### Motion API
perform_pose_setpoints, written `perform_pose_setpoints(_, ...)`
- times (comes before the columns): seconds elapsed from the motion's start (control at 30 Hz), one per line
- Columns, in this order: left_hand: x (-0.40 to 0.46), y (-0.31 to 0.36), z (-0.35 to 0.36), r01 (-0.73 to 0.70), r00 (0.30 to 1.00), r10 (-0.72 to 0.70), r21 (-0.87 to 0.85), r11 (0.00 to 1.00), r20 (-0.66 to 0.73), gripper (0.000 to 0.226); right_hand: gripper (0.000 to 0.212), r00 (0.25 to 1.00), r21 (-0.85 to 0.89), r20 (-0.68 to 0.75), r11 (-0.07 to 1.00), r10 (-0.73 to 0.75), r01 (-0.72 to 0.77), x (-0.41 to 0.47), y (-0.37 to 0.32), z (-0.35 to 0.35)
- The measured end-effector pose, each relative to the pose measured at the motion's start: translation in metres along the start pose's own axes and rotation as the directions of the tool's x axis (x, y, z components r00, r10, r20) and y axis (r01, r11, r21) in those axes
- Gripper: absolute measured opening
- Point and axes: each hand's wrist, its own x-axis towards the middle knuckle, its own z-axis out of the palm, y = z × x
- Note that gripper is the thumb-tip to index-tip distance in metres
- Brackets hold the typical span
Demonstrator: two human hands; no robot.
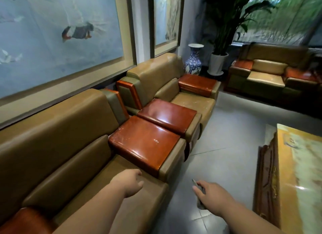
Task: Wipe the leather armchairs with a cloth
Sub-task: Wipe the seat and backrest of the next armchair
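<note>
Armchairs stand in a row along the wall under the framed pictures [57,33]: the near armchair [69,146] fills the lower left, the second armchair [174,87] sits just beyond it with their glossy wooden armrests touching side by side, and a third seat [266,73] stands well apart by the window. Nothing on the leather shows whether any of it has been wiped; there are no damp streaks to read, and the seat of the second armchair looks scuffed and dull, so I judge most or all of the wiping still lies ahead. A marble-topped table [299,172] stands at the right, with a potted plant [219,59] and a blue-and-white vase [194,59] in the far corner. The left hand [132,183] reaches forward above the front of the near seat, beside its armrest [144,143], fingers loosely curled and holding nothing; whether it touches the leather I cannot tell. The right hand [210,195] is stretched out over the floor [226,129], clear of any chair, its fingers pinching the cloth [200,192], a small greyish piece mostly hidden under the hand, with an end showing past the fingertips and another below the palm.
</note>
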Motion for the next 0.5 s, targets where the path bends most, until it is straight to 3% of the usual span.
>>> perform_pose_setpoints(0.13, 0.038, 0.097, 0.011, -0.096, 0.993, 0.095, 0.019, 0.995, 0.064, 0.034, 0.045, 1.000, -0.100, -0.005, 0.995, -0.026, 0.026, 0.015, 0.083, -0.041)
perform_pose_setpoints(0.2, 0.060, 0.144, 0.009, -0.144, 0.987, 0.139, 0.073, 0.987, 0.076, 0.037, 0.043, 1.000, -0.108, -0.009, 0.994, -0.019, 0.018, 0.023, 0.119, -0.064)
perform_pose_setpoints(0.3, 0.092, 0.207, 0.006, -0.186, 0.982, 0.180, 0.146, 0.972, 0.051, 0.044, 0.040, 1.000, -0.054, -0.029, 0.999, 0.010, -0.011, 0.040, 0.166, -0.100)
perform_pose_setpoints(0.5, 0.145, 0.279, 0.015, -0.183, 0.981, 0.172, 0.126, 0.975, 0.091, 0.039, 0.038, 0.996, 0.072, -0.050, 0.995, 0.078, -0.074, 0.081, 0.242, -0.151)
